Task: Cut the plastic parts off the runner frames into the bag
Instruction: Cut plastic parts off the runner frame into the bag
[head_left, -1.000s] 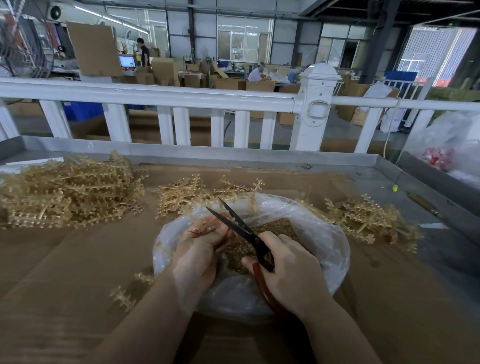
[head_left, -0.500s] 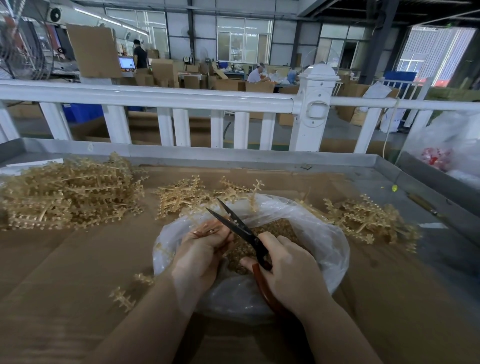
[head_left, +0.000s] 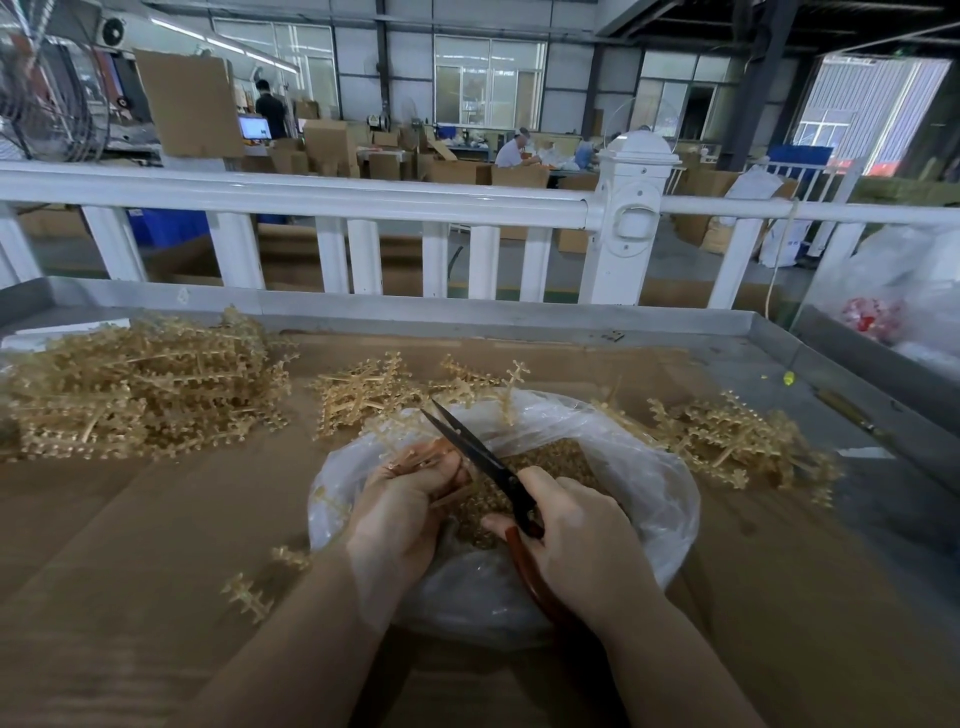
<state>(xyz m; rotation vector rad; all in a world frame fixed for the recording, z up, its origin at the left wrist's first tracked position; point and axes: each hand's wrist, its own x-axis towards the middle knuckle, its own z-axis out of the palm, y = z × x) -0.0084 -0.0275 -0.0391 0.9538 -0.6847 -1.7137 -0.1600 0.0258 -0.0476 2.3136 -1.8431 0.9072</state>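
Black-bladed scissors with reddish-brown handles (head_left: 498, 480): long axis runs diagonally, tips pointing up toward the far-left, handles toward the near-right. Blades slightly parted near the tips, over the open mouth of the clear plastic bag (head_left: 644, 483).

Right hand (head_left: 582, 545) grips the scissor handles, fingers curled round them, thumb on top near the pivot. Left hand (head_left: 402, 506) is curled round a tan plastic runner frame (head_left: 415, 454), holding it just left of the blades at the bag's left rim. Frame's thin rods stick out past the fingers toward the far side; blurred, so exact contact with the blades can't be told.

Bag sits on the brown cardboard sheet (head_left: 130, 545) covering the tray-like grey metal table (head_left: 779, 364), near the middle of the near edge. Inside the bag: a heap of small tan cut parts (head_left: 561, 462), directly under the scissors.

Around it on the cardboard:
- large pile of tan runner frames (head_left: 135, 384) toward the far-left corner
- smaller tan pile (head_left: 374, 389) just beyond the bag's far rim
- another tan pile (head_left: 727, 441) right of the bag, close to it
- two small loose tan frame pieces (head_left: 249, 597) near the left forearm

Beyond the table's far edge: white railing with a capped post (head_left: 631, 208). Behind that, cardboard boxes and people on a workshop floor.
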